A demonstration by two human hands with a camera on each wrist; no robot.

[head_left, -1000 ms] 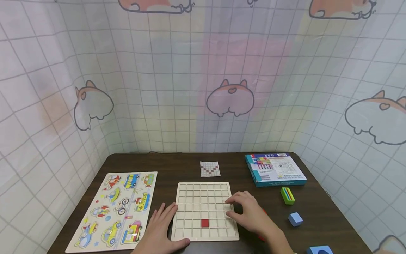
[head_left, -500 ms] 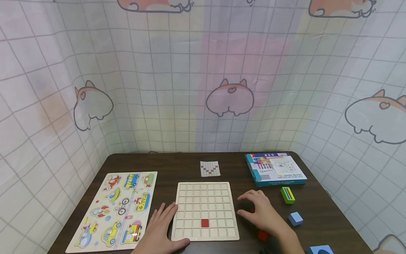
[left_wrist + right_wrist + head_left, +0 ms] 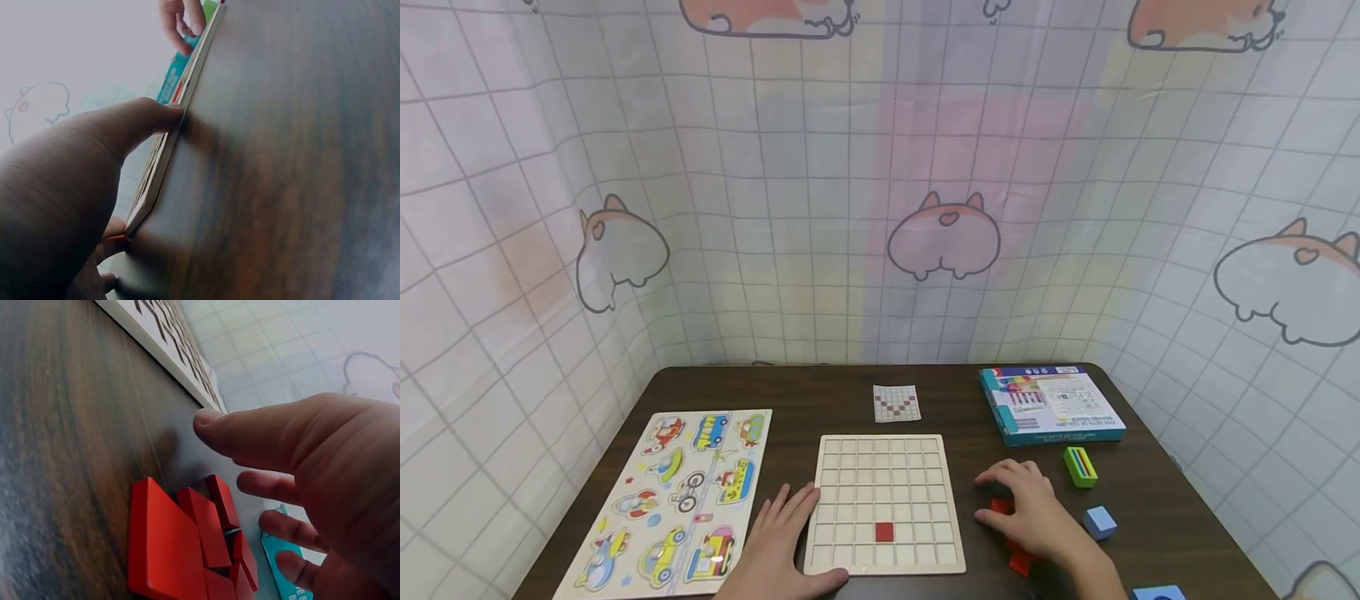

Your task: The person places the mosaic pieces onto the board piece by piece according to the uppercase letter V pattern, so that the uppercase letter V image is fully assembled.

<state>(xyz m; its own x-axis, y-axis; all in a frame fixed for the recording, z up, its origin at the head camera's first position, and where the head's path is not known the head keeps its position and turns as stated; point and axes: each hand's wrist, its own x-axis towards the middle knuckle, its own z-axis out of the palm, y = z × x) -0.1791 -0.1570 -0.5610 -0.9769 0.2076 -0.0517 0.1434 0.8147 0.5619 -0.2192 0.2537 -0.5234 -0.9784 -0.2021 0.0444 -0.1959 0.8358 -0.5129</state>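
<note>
My left hand [image 3: 777,546] rests against the left side of a pale wooden grid board [image 3: 857,477], fingers straight and spread. In the left wrist view its thumb [image 3: 147,119] touches the board's front edge. One red square tile [image 3: 884,532] lies in a cell of the board's lower part. To the right of the board, my right hand [image 3: 1033,515] hovers over several loose red tiles [image 3: 169,544], which it partly hides in the head view. Its fingers and thumb are apart and loosely bent, with nothing between them.
A small grid card [image 3: 897,404] with a red V pattern lies behind the board. A vehicle picture puzzle [image 3: 655,533] sits at left. At right are a boxed set [image 3: 1063,408], a green striped block [image 3: 1080,467], a blue cube [image 3: 1100,523] and a blue piece [image 3: 1157,592].
My right hand has moved from the board's right edge rightward to over the loose red tiles. The left hand has stayed at the board's left side.
</note>
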